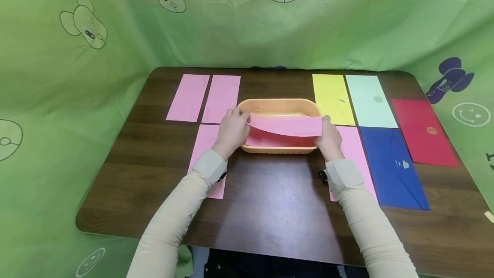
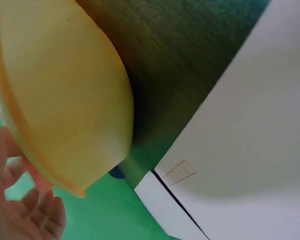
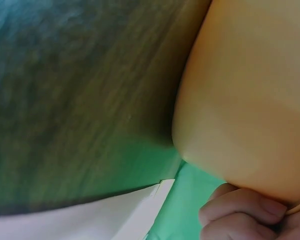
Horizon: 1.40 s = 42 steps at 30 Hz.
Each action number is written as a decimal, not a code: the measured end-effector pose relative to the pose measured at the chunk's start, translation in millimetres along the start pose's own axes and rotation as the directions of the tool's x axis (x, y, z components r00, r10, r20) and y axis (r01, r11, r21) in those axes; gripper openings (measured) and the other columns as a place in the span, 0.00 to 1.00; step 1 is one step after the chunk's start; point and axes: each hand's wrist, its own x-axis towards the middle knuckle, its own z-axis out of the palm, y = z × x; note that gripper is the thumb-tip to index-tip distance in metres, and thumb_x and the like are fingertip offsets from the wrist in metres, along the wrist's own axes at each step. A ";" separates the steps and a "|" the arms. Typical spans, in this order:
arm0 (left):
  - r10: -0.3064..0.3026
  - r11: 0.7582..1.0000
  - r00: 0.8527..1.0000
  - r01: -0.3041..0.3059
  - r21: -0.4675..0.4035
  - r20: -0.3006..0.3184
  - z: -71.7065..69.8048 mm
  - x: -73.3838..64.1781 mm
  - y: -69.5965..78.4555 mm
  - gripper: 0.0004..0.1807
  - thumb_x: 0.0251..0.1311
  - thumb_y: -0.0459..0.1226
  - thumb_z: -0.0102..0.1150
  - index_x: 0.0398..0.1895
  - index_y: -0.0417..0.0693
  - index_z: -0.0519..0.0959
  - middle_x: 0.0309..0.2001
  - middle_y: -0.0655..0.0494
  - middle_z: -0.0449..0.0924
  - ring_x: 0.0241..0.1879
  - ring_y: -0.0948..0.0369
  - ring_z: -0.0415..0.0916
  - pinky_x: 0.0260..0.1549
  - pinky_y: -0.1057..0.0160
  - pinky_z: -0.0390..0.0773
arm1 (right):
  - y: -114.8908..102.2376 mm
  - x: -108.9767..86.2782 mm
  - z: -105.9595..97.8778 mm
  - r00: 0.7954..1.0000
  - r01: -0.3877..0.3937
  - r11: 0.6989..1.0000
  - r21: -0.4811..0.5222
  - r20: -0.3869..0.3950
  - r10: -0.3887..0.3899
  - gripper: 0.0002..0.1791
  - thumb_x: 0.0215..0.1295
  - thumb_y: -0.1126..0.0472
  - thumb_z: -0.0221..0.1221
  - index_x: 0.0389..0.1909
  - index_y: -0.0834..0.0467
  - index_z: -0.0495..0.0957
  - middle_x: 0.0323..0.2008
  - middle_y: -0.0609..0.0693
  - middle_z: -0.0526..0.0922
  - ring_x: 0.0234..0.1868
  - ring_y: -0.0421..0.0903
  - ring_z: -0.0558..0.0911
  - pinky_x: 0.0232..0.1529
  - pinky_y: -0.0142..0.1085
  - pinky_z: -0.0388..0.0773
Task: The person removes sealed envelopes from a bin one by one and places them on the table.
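A pink envelope (image 1: 287, 125) stretches across the top of a light orange plastic basin (image 1: 279, 150). My left hand (image 1: 233, 130) pinches its left end, and my right hand (image 1: 330, 138) grips the right end. The strip sags slightly between them. Pink and red paper (image 1: 270, 140) shows inside the basin beneath it. In the left wrist view the fingers (image 2: 52, 215) are curled close to the basin's rim. The right wrist view has curled fingers (image 3: 240, 202) against the basin's side; the envelope itself is hidden there.
Pink envelopes (image 1: 188, 98) lie left of the basin, one partly under the left arm. On the right are a yellow envelope (image 1: 332, 98), a pale mint one (image 1: 370, 100), a blue one (image 1: 391, 162), a red one (image 1: 424, 132) and another pink one (image 1: 353, 149).
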 end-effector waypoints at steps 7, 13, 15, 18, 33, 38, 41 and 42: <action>-0.040 0.963 0.983 -0.011 -0.270 -0.181 -1.8 -5.9 -15.3 0.06 0.59 0.32 0.52 0.38 0.45 0.77 0.47 0.49 0.76 0.40 0.54 0.78 0.39 0.58 0.80 | -2.5 3.1 -0.4 0.995 -0.079 0.995 -0.060 0.062 0.083 0.23 0.64 0.63 0.47 0.57 0.71 0.57 0.47 0.72 0.74 0.48 0.67 0.76 0.46 0.56 0.73; -0.117 0.857 0.978 0.013 -0.515 -0.170 -2.3 -9.9 -25.0 0.09 0.60 0.30 0.47 0.37 0.39 0.79 0.44 0.48 0.79 0.44 0.55 0.77 0.49 0.60 0.78 | -4.7 4.4 -1.7 0.991 -0.106 0.992 -0.071 0.069 0.111 0.20 0.68 0.66 0.40 0.57 0.71 0.56 0.46 0.72 0.73 0.46 0.67 0.76 0.45 0.56 0.73; -0.183 0.807 0.972 0.061 -0.588 -0.150 -2.5 -11.1 -25.9 0.12 0.61 0.31 0.45 0.38 0.39 0.80 0.45 0.47 0.81 0.46 0.54 0.77 0.51 0.58 0.77 | -4.7 4.6 -1.8 0.991 -0.112 0.992 -0.058 0.062 0.116 0.20 0.70 0.63 0.38 0.57 0.71 0.57 0.46 0.72 0.74 0.46 0.67 0.76 0.45 0.56 0.73; -0.282 0.727 0.953 0.137 -0.672 -0.111 -2.8 -12.1 -26.4 0.13 0.66 0.36 0.48 0.40 0.39 0.82 0.44 0.46 0.84 0.48 0.54 0.79 0.53 0.57 0.77 | -4.6 5.1 -1.3 0.991 -0.117 0.992 -0.053 0.059 0.120 0.20 0.71 0.61 0.37 0.57 0.71 0.58 0.47 0.72 0.74 0.47 0.67 0.76 0.45 0.56 0.72; -0.465 0.506 0.884 0.319 -0.802 0.058 -12.5 -20.9 -47.2 0.23 0.59 0.31 0.60 0.58 0.35 0.74 0.52 0.37 0.80 0.51 0.48 0.81 0.48 0.55 0.80 | -2.3 5.3 -0.9 0.994 -0.098 0.994 -0.056 0.045 0.100 0.25 0.61 0.63 0.43 0.57 0.71 0.58 0.49 0.72 0.74 0.48 0.68 0.76 0.44 0.56 0.72; -0.459 0.554 0.887 0.323 -0.767 0.043 -14.3 -25.4 -55.4 0.19 0.60 0.32 0.59 0.55 0.37 0.77 0.50 0.37 0.82 0.46 0.47 0.83 0.38 0.63 0.83 | -3.6 5.5 -1.0 0.993 -0.104 0.993 -0.059 0.054 0.107 0.26 0.63 0.62 0.44 0.59 0.71 0.57 0.49 0.72 0.73 0.49 0.67 0.76 0.45 0.56 0.72; -0.433 0.596 0.899 0.341 -0.727 0.067 -14.3 -26.4 -59.1 0.19 0.61 0.31 0.55 0.56 0.36 0.76 0.49 0.36 0.81 0.43 0.48 0.81 0.33 0.72 0.77 | -4.2 5.1 -0.9 0.991 -0.115 0.992 -0.055 0.063 0.119 0.26 0.63 0.62 0.44 0.60 0.71 0.57 0.49 0.72 0.73 0.49 0.67 0.76 0.46 0.56 0.72; -0.425 0.608 0.902 0.352 -0.711 0.083 -14.3 -26.4 -60.0 0.20 0.61 0.31 0.53 0.57 0.36 0.76 0.49 0.36 0.81 0.43 0.49 0.80 0.32 0.74 0.75 | -4.4 4.9 -0.8 0.990 -0.119 0.991 -0.054 0.065 0.122 0.26 0.63 0.62 0.44 0.60 0.71 0.56 0.49 0.72 0.73 0.49 0.67 0.76 0.46 0.56 0.72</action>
